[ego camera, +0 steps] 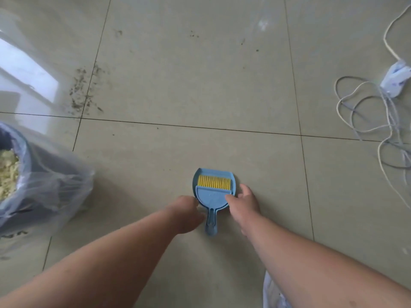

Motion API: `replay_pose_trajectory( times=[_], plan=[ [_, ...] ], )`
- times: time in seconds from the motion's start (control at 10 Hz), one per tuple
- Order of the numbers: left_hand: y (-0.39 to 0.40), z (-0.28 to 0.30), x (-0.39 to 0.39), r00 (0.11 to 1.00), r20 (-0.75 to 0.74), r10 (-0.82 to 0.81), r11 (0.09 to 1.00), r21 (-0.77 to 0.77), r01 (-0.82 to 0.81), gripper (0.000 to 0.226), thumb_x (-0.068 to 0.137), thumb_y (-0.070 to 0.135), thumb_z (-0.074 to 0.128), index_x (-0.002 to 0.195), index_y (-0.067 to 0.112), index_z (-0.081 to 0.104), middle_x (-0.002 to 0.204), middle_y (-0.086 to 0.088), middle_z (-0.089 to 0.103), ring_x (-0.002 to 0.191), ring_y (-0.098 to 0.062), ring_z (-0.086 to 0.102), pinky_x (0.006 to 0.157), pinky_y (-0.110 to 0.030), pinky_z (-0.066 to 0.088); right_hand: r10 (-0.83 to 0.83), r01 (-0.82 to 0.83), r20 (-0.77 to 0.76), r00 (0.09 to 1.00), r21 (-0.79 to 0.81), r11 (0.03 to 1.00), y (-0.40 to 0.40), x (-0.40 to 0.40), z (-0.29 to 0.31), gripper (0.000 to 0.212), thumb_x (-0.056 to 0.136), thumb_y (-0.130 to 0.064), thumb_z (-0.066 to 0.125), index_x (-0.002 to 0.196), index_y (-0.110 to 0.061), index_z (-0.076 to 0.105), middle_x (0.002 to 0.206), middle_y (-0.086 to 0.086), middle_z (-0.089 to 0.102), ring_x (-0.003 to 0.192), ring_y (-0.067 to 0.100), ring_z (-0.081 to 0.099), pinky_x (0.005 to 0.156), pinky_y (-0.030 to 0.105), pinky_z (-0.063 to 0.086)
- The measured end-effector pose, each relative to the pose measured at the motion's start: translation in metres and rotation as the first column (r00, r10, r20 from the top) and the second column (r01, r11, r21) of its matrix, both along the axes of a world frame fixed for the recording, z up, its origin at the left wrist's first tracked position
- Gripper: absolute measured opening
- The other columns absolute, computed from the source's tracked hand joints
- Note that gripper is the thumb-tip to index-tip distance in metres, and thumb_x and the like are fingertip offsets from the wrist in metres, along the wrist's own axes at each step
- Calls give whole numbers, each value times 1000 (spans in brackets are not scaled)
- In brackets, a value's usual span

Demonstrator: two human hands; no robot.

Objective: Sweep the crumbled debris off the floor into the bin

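Observation:
A small blue dustpan lies flat on the tiled floor, and a blue hand brush with yellow bristles is nested in it, handles pointing towards me. My left hand rests at the left of the handles with curled fingers. My right hand touches the brush's right edge, fingers apart. Dark crumbled debris is scattered on the floor far to the upper left, with several specks further back. The bin, lined with a clear bag and holding yellowish scraps, stands at the left edge.
A white power strip with tangled white cables lies on the floor at the right. A piece of clear plastic shows at the bottom edge between my arms. Bright window glare falls on the tiles at upper left.

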State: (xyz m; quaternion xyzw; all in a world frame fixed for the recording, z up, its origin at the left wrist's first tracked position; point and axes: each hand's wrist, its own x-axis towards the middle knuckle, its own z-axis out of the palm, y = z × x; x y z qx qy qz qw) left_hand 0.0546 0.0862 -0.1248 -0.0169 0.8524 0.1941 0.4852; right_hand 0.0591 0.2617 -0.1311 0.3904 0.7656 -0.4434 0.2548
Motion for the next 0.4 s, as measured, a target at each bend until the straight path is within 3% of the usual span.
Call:
replay_pose_trajectory(
  times=[0.1, 0.2, 0.3, 0.4],
  plan=[
    [-24, 4, -35, 993, -115, 19, 999, -30, -22, 52, 96, 43, 61, 139, 14, 62, 141, -7, 65, 127, -28, 61, 99, -33, 49, 109, -108, -44, 993, 16, 994, 0, -16, 9, 47, 92, -22, 61, 138, -30, 54, 104, -12, 63, 92, 13, 64, 74, 27, 49],
    [-41, 16, -71, 979, -204, 26, 998, -52, -37, 59, 97, 46, 62, 144, 10, 59, 144, -9, 64, 130, -30, 60, 103, -34, 50, 305, -302, 13, 952, 190, 934, -1, -37, 12, 65, 92, -34, 60, 154, -23, 39, 143, 6, 50, 126, 25, 52, 102, 35, 45],
    [-66, 43, -107, 921, -379, 85, 996, 5, -90, 66, 94, 44, 69, 150, 13, 56, 148, -9, 62, 136, -29, 57, 111, -34, 46, 360, -313, -113, 926, 303, 900, -4, -78, 21, 73, 91, -35, 60, 157, -17, 35, 155, 12, 39, 143, 29, 37, 117, 38, 32],
    [-85, 92, -139, 805, -577, 136, 990, 110, -89, 74, 89, 45, 76, 155, 25, 51, 153, -3, 58, 142, -25, 53, 117, -35, 40, 448, -332, -357, 820, 341, 879, -6, -132, 52, 70, 90, -34, 62, 155, -19, 41, 155, 8, 43, 144, 24, 37, 120, 34, 28]
  ],
)
